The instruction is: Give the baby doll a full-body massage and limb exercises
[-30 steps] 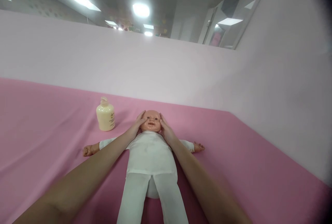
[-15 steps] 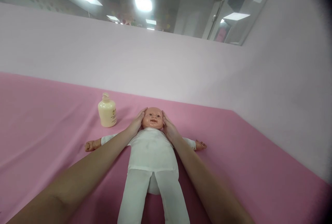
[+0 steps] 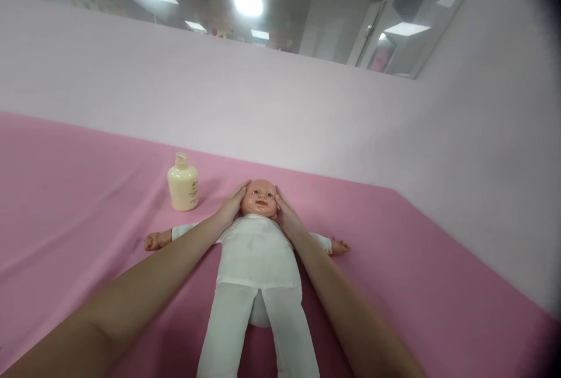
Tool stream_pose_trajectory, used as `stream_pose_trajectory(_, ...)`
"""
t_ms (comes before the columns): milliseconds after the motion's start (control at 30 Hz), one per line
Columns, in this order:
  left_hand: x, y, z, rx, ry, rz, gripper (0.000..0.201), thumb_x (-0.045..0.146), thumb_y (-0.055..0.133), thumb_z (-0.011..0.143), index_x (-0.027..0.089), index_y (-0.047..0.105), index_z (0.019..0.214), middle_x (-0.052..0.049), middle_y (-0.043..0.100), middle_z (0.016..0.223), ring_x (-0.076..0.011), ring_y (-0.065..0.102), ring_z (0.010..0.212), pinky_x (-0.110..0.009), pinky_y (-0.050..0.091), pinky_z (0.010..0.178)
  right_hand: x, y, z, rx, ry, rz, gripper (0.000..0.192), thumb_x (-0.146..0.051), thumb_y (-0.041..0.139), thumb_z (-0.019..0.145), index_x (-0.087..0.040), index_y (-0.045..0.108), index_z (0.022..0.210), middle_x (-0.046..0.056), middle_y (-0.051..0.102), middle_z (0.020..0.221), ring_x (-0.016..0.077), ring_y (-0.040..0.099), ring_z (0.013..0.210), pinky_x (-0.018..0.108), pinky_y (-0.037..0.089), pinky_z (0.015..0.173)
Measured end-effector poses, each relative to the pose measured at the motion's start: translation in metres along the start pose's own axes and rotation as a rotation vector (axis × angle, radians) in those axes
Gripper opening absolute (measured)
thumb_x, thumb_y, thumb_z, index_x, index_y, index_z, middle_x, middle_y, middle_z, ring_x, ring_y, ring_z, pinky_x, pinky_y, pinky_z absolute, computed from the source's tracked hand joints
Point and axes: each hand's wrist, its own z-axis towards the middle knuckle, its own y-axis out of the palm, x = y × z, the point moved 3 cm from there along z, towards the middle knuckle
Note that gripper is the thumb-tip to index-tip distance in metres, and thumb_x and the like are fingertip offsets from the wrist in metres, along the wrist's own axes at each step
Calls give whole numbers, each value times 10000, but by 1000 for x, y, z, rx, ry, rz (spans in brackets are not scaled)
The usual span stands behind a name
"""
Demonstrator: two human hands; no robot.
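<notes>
The left forearm (image 3: pixel 166 276) and the right forearm (image 3: pixel 339 293) are both bare and slim, becoming narrower forward. A soft crease (image 3: pixel 100 329) is visible at the left elbow (image 3: pixel 92 331). The left grip (image 3: pixel 232 206) and right grip (image 3: pixel 287 215) are bare hands with slender fingers (image 3: pixel 239 191).

Fingers (image 3: pixel 236 193) — wider apart at doll's head (image 3: pixel 259 200)

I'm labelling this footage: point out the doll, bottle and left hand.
Doll (image 3: pixel 259 254): head view, clothed torso.
Bottle (image 3: pixel 182 190): head view, body.
Left hand (image 3: pixel 231 207): head view, back of it.
</notes>
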Motion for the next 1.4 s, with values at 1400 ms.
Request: stream_pose_trajectory(1400,5,6,-5,5,-40,76,561,268,602,815,253,483,1364,-88,486,1441,-281,481,1321,-431,395,1112,-5,7,-6,2,-20,-24,704,-312,630,807,-319,340,1449,21,460,1485,231,529,1293,441,424,1112)
